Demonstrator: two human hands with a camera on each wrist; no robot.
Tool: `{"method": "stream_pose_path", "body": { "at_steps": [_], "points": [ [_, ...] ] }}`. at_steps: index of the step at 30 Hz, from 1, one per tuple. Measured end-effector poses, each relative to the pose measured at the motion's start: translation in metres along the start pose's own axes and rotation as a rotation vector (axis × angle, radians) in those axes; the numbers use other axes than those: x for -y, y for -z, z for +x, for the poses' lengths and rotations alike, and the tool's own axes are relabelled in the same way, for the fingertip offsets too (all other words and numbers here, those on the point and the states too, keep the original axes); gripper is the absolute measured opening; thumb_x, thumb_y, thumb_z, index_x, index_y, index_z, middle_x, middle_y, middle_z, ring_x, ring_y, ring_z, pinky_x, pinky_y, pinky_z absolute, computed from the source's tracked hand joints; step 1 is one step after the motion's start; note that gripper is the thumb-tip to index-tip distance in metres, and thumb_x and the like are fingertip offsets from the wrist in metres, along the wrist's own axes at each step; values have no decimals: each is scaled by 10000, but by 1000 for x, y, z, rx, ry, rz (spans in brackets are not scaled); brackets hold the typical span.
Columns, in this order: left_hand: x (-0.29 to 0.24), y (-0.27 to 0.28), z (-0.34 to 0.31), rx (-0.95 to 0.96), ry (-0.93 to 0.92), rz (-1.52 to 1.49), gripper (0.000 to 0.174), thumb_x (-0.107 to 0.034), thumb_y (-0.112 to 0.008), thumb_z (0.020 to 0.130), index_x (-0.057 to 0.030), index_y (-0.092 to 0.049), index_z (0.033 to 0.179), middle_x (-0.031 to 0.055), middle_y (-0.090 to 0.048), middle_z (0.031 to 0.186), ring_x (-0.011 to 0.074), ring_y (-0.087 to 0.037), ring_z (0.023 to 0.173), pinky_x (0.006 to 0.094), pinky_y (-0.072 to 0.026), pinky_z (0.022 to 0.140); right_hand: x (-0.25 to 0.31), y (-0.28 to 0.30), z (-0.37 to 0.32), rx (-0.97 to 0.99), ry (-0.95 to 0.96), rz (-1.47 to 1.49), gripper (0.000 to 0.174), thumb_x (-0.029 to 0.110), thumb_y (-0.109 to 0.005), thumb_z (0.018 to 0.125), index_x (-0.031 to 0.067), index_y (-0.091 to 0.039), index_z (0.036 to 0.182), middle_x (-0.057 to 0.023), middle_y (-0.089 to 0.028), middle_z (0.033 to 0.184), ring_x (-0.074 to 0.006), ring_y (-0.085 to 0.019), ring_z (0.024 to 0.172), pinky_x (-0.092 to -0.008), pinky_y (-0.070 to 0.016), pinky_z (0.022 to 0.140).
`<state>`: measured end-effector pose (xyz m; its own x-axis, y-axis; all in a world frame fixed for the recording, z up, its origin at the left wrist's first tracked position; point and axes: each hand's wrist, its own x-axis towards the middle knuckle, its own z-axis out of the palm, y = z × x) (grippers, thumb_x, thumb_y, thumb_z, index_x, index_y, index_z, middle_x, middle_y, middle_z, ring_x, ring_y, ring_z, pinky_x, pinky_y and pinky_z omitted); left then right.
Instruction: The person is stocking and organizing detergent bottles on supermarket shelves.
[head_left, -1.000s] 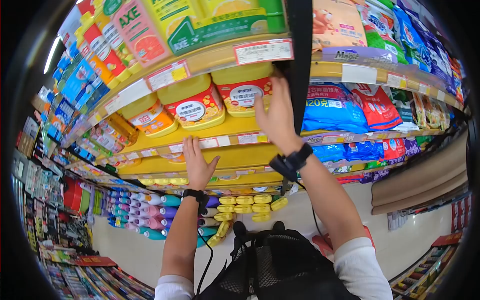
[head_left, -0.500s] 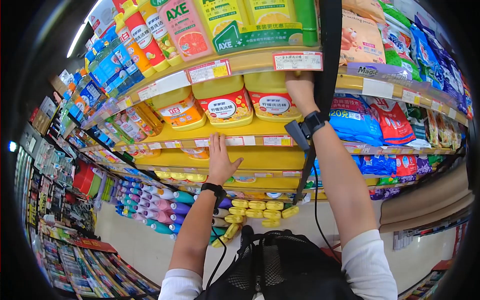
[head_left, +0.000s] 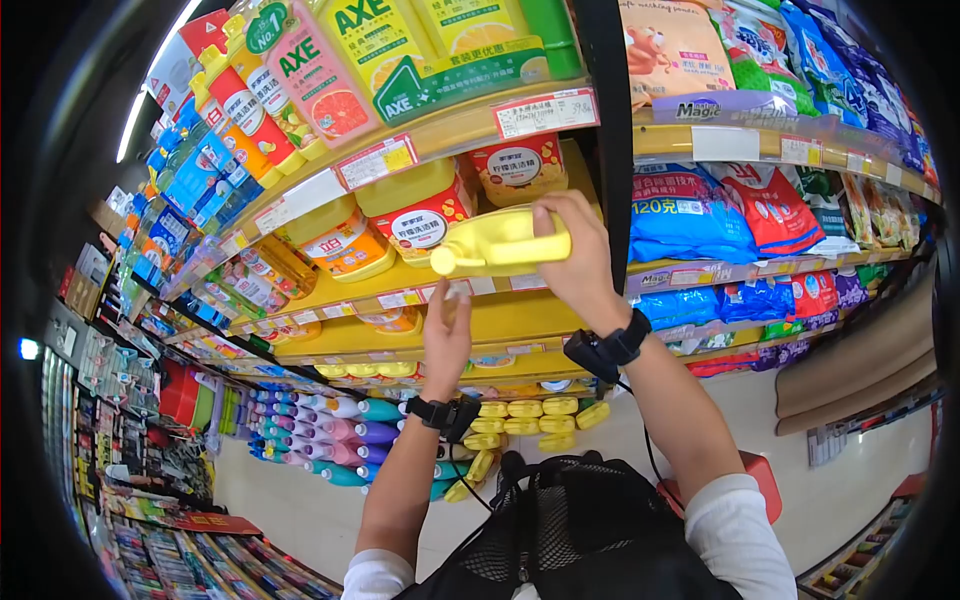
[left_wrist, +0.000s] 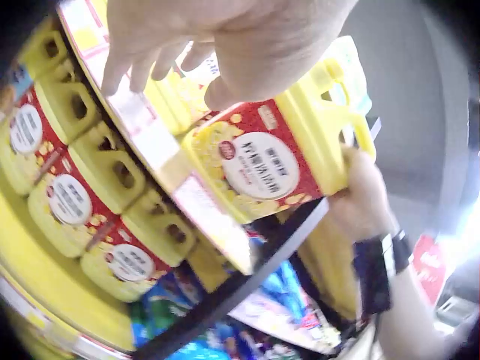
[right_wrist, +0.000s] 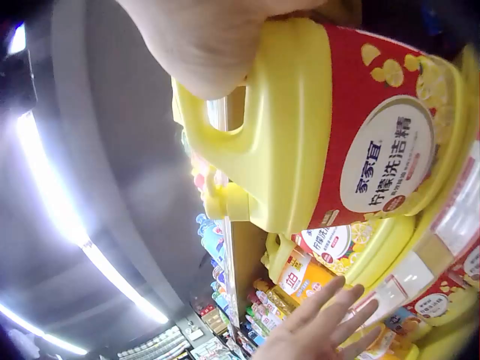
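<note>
A yellow dish soap jug (head_left: 500, 243) with a red label is tipped on its side in front of the shelf, its cap end pointing left in the head view. My right hand (head_left: 580, 255) grips it by the handle, seen from the side in the left wrist view, where the jug's label (left_wrist: 262, 165) faces the camera. Below the cap end, my left hand (head_left: 447, 345) is held up with fingers extended; in the right wrist view the same left hand (right_wrist: 319, 326) shows spread fingers. More jugs (head_left: 415, 215) of this kind stand upright behind on the shelf.
A price-tag rail (head_left: 400, 298) edges the yellow shelf below the jugs. Overhead, another shelf holds AXE bottles (head_left: 318, 75). A dark post (head_left: 606, 120) divides this bay from bagged detergent (head_left: 690, 215) at right. Bottles (head_left: 340, 430) stand on the floor.
My right hand has drawn the dish soap jug from behind the shelf's right end out over the front edge and tipped it. My left hand has lifted off the rail towards the jug.
</note>
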<state>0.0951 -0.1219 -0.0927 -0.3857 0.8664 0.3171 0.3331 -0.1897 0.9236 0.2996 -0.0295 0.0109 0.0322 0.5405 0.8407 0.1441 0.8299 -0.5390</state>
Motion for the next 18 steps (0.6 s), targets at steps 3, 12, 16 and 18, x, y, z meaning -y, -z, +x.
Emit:
{"method": "stream_pose_path", "body": {
  "at_steps": [3, 12, 16, 18],
  "points": [
    [-55, -8, -5, 166, 361, -597, 537, -360, -460, 1022, -4, -370, 1413, 180, -405, 1462, 388, -475, 1288, 495, -447, 1039, 1, 6, -20, 32, 5, 6, 140, 129, -608, 919, 6, -623, 982, -159, -611, 992, -354, -580, 924, -425, -456, 830],
    [-89, -12, 20, 339, 631, -921, 521, -484, -517, 975, -52, -551, 1264, 93, -674, 1147, 231, -658, 1046, 401, -539, 920, 5, 26, -63, 123, 108, -133, 349, 228, -680, 884, -23, -603, 1113, -203, -560, 1222, -388, -542, 1148, -433, -452, 956],
    [-82, -18, 13, 284, 608, -839, 375, -341, -576, 962, -51, -568, 1200, 103, -679, 1109, 220, -685, 959, 375, -586, 790, 9, 34, -83, 200, -224, -5, 612, 385, -694, 877, -23, -502, 1292, -305, -365, 1432, -473, -427, 1293, -474, -400, 1052],
    [-79, -18, 7, 248, 617, -827, 314, -264, -598, 954, -36, -570, 1168, 101, -672, 1094, 213, -677, 942, 371, -573, 791, 9, 39, -90, 219, -226, 22, 611, 376, -703, 873, -23, -507, 1292, -300, -364, 1436, -464, -412, 1313, -473, -397, 1059]
  ]
}}
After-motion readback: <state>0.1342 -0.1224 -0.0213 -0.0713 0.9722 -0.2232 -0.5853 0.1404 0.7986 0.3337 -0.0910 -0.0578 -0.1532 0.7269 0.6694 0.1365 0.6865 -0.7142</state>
